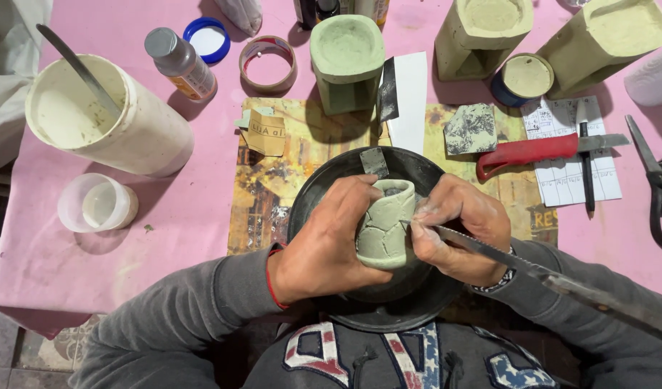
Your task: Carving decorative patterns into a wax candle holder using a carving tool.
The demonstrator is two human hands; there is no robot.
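Now left hand (331, 241) gripping upright green clay cup (385, 227), mouth up, right hand (457, 234) clasping blade (532, 266) slanting lower right

Even, soft light from above; short shadows fall beside the containers on the desk (201, 202). Focus is sharp, with slight bending at the edges.

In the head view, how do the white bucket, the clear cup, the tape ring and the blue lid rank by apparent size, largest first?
1. White bucket, clearly largest.
2. Clear cup.
3. Tape ring and blue lid: the ring looks slightly larger, but too close to rank.
All rest on the same table, so nearness matters little.
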